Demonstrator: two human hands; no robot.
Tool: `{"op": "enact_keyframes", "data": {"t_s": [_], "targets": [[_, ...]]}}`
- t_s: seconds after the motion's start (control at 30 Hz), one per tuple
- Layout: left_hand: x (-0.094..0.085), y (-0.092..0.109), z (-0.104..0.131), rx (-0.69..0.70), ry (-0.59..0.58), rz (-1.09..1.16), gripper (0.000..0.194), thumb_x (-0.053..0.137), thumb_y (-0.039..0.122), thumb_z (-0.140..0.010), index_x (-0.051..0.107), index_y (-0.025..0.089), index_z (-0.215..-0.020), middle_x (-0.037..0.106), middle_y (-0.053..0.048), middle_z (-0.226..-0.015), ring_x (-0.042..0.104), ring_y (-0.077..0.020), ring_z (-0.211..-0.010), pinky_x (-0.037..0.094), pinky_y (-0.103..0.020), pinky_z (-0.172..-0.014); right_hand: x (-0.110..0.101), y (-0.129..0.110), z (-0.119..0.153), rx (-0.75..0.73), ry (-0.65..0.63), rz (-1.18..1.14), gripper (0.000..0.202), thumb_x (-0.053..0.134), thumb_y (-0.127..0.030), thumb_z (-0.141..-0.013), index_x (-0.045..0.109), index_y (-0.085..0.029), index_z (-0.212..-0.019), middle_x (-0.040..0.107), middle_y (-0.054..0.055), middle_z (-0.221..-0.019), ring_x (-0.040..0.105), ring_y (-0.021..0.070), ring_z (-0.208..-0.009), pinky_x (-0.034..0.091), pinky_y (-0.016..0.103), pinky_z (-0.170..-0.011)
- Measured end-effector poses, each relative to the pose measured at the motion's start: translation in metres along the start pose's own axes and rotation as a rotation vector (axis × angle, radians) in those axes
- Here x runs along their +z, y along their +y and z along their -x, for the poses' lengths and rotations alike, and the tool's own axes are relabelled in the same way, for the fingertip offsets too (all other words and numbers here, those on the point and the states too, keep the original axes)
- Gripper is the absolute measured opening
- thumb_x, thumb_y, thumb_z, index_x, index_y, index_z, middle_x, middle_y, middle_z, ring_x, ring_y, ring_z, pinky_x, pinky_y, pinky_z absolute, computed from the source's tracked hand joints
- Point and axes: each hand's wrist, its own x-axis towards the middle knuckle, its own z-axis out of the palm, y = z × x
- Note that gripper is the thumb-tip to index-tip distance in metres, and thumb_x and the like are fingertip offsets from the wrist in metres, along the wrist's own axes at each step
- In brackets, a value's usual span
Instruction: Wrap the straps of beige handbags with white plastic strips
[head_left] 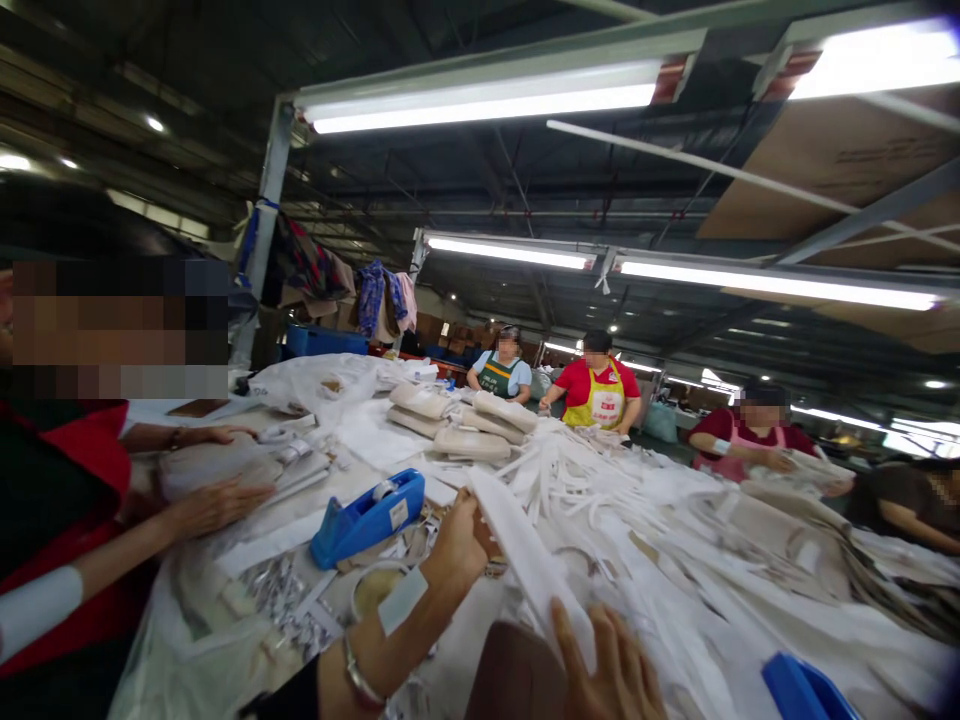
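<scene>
My left hand (459,545) is closed at the far end of a long, flat white strip (525,555), which looks like soft padding or folded paper. A bit of brown material shows beside those fingers. At the strip's near end, my right hand (606,665) has its fingers around the lower edge, the thumb being hidden. Below the strip, between my arms, is a smooth brown piece (517,675), cut off by the frame. A blue tape dispenser (371,515) stands just left of my left hand, and a round container (375,590) sits beside my left forearm.
White wrapping sheets (720,600) and narrow white strips (559,470) cover much of the table. Beige padded pieces (472,440) are stacked farther back. Another blue object (810,690) is at lower right. A co-worker's hand (217,505) works close on the left; several people stand across the table.
</scene>
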Motion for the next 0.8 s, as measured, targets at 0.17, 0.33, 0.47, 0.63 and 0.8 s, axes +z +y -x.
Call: {"op": "enact_keyframes", "data": {"t_s": [0.17,0.33,0.47,0.63,0.8], "targets": [[-0.001,0.005,0.005,-0.020,-0.009,0.076,0.011,0.054,0.015,-0.083,0.048,0.023,-0.088,0.062,0.005,-0.065,0.068,-0.0161,-0.063,0.054,-0.029,-0.066,0.000,-0.005,-0.007,0.015,-0.042,-0.347,0.039,0.054,-0.042,-0.088,0.059,-0.019,-0.118,0.052,0.021,-0.137,0.062,0.0359,-0.112,0.058,0.042,-0.077],[0.007,0.009,0.018,-0.032,-0.074,0.097,0.015,0.060,0.017,-0.080,0.049,0.023,-0.088,0.068,0.001,-0.073,0.070,-0.0199,-0.074,0.055,-0.034,-0.071,-0.008,-0.004,-0.020,0.402,-0.243,-0.846,0.028,0.043,-0.019,-0.091,0.055,-0.025,-0.116,0.057,0.009,-0.134,0.064,0.0222,-0.111,0.058,0.034,-0.084],[0.015,0.013,0.031,-0.014,-0.185,0.089,0.019,0.064,0.031,-0.082,0.054,0.021,-0.094,0.072,-0.004,-0.087,0.070,-0.0249,-0.087,0.055,-0.037,-0.078,-0.016,-0.004,-0.031,0.591,-0.278,-1.042,0.050,0.046,-0.022,-0.090,0.043,-0.025,-0.140,0.061,0.007,-0.131,0.059,0.0220,-0.118,0.054,0.035,-0.096],[0.012,0.011,0.046,0.059,-0.305,0.036,0.039,0.074,0.040,-0.077,0.057,0.018,-0.105,0.073,-0.009,-0.095,0.069,-0.0279,-0.095,0.055,-0.037,-0.081,-0.022,0.008,-0.035,0.456,-0.265,-1.045,0.054,0.046,-0.019,-0.091,0.043,-0.031,-0.143,0.064,0.003,-0.126,0.065,0.0218,-0.110,0.058,0.028,-0.083],[0.003,0.005,0.057,0.159,-0.324,-0.015,0.040,0.079,0.025,-0.074,0.057,0.021,-0.107,0.073,-0.006,-0.096,0.070,-0.0250,-0.094,0.055,-0.033,-0.081,-0.029,0.001,-0.034,0.407,-0.146,-0.982,0.055,0.044,-0.021,-0.092,0.039,-0.037,-0.145,0.068,0.000,-0.116,0.069,0.0211,-0.098,0.059,0.027,-0.076]]}}
